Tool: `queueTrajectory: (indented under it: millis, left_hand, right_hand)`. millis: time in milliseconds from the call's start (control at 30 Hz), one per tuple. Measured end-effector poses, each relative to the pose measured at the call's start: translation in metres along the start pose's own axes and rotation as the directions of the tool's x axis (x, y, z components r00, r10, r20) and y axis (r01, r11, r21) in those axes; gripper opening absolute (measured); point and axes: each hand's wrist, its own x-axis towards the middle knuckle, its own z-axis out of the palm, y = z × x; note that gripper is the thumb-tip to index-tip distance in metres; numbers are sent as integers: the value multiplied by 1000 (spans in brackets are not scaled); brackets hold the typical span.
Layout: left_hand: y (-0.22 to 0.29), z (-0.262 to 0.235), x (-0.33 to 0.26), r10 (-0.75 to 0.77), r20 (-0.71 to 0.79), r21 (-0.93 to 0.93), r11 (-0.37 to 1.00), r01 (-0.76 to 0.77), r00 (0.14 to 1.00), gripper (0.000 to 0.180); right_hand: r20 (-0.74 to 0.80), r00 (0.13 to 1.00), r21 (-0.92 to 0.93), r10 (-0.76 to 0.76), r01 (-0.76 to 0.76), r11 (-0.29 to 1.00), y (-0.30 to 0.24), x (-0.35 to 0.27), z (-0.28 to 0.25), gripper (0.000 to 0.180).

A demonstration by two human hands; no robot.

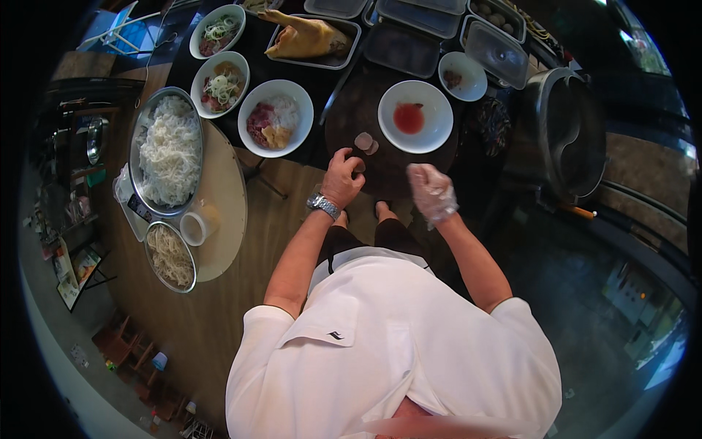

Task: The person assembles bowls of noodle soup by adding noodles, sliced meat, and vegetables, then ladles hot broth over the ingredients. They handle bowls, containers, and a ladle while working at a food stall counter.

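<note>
My left hand (pixel 342 181), bare with a metal wristwatch (pixel 324 205), is over the near edge of a dark round board (pixel 355 113). Its fingers curl around something small I cannot make out. Just past its fingertips lie a few pale pink round slices (pixel 365 143). My right hand (pixel 433 190) wears a clear plastic glove and is closed; anything inside is hidden. Beyond it stands a white bowl (pixel 440 117) with red sauce (pixel 408 118) in the bottom. To the left, a white bowl (pixel 246 137) holds raw meat, white noodles and a tan paste.
At left are a large metal tray (pixel 134 157) of white noodles and a smaller tray of thin noodles (pixel 170 254). Two more filled bowls (pixel 196 88), a poultry piece (pixel 303 36) in a tray and lidded containers (pixel 402 50) line the back. A big metal pot (pixel 559 135) stands right.
</note>
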Motion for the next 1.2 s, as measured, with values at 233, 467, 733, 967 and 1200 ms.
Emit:
queueTrajectory:
  millis: [233, 467, 733, 967, 1200]
  left_hand:
    - [7, 2, 32, -185, -340, -146, 979, 143, 922, 20]
    - [17, -18, 79, -551, 222, -319, 739, 594, 804, 29]
    - [30, -7, 74, -100, 330, 322, 947, -12, 939, 26]
    - [29, -1, 69, -267, 284, 357, 921, 157, 921, 20]
    - [15, -46, 64, -412, 272, -274, 833, 480, 870, 27]
  right_hand:
    - [-458, 799, -297, 389, -550, 780, 79, -44, -76, 63]
    - [-507, 812, -319, 289, -488, 813, 145, -27, -50, 55]
    - [-393, 896, -587, 207, -418, 694, 164, 5, -49, 52]
    - [-371, 910, -410, -187, 20, 912, 99, -7, -61, 28]
    - [104, 972, 159, -212, 195, 968, -32, 41, 29, 45]
